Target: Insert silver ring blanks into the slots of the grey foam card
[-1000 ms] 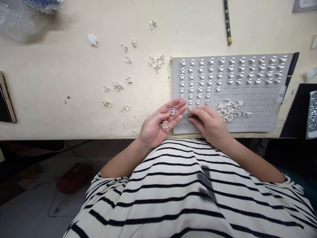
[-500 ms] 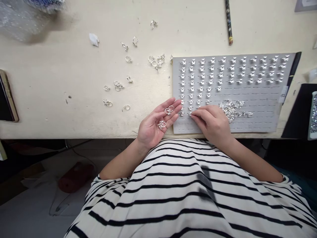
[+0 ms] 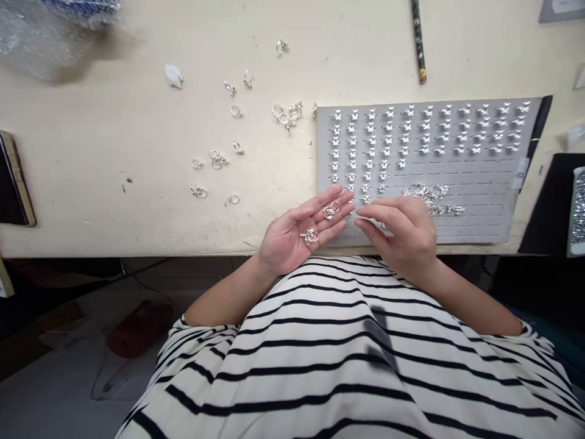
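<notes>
My left hand (image 3: 292,235) lies palm up over the front of a grey slotted foam tray (image 3: 475,201), carrying a silver ring (image 3: 309,236) on the palm and another silver ring (image 3: 331,210) at the finger bases. Close by, my right hand (image 3: 402,231) has its thumb and fingers drawn together just above the tray; its fingertips hide anything they might hold. Rows of flower-topped silver rings (image 3: 388,131) stand in the tray slots, and a tangled heap of silver pieces (image 3: 429,198) lies on it. Loose silver rings (image 3: 286,114) are scattered left of the tray.
The tray rests on a cream table (image 3: 91,110) with a front edge close to my striped shirt (image 3: 320,360). A pencil (image 3: 418,39) lies behind the tray, a plastic bag (image 3: 27,42) at the back left, and a phone (image 3: 13,180) at the left edge.
My left hand has shifted right with its rings. My right hand's fingertips have risen from the tray slots and moved slightly right.
</notes>
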The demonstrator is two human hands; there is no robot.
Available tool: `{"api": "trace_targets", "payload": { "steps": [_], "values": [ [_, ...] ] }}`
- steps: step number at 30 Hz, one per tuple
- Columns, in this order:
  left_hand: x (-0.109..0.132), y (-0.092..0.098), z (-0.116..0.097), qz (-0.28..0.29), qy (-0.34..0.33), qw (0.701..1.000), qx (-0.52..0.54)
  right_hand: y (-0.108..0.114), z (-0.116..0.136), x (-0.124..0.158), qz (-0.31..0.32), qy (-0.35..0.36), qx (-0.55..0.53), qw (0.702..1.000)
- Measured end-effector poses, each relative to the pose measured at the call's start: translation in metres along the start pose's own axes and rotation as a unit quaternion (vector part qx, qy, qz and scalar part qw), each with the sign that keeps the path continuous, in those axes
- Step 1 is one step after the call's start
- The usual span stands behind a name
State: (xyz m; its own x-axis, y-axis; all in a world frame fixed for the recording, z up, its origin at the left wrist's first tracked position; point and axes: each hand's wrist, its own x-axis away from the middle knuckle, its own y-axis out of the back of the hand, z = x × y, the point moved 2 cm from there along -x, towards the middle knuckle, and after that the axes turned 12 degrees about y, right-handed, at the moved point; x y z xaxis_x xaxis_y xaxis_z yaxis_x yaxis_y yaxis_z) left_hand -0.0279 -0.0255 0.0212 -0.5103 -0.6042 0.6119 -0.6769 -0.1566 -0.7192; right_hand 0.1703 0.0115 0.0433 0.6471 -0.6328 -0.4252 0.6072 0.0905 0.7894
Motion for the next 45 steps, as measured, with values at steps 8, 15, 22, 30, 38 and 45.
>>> {"api": "trace_targets", "payload": {
  "steps": [8, 15, 22, 30, 38, 45],
  "values": [
    [-0.006, -0.004, 0.006, 0.028, 0.027, 0.999, -0.019, -0.007, 0.002, -0.004, 0.014, 0.021, -0.056, 0.998],
    [-0.008, -0.005, 0.011, -0.021, 0.012, 0.997, -0.072, 0.000, 0.004, -0.005, -0.002, -0.064, -0.178, 0.982],
    [-0.007, 0.000, 0.004, -0.109, -0.045, 0.986, -0.116, 0.016, -0.014, 0.003, 0.009, -0.128, -0.128, 0.983],
    [-0.007, 0.000, 0.001, -0.117, -0.056, 0.990, -0.059, 0.000, -0.019, 0.015, 0.093, -0.108, -0.042, 0.989],
    [-0.006, 0.001, 0.001, -0.115, -0.050, 0.991, -0.053, -0.011, -0.016, 0.016, 0.091, -0.050, 0.094, 0.990],
    [-0.005, 0.000, 0.001, -0.112, -0.042, 0.991, -0.053, -0.013, -0.018, 0.016, 0.077, -0.057, 0.116, 0.989]
  ]
}}
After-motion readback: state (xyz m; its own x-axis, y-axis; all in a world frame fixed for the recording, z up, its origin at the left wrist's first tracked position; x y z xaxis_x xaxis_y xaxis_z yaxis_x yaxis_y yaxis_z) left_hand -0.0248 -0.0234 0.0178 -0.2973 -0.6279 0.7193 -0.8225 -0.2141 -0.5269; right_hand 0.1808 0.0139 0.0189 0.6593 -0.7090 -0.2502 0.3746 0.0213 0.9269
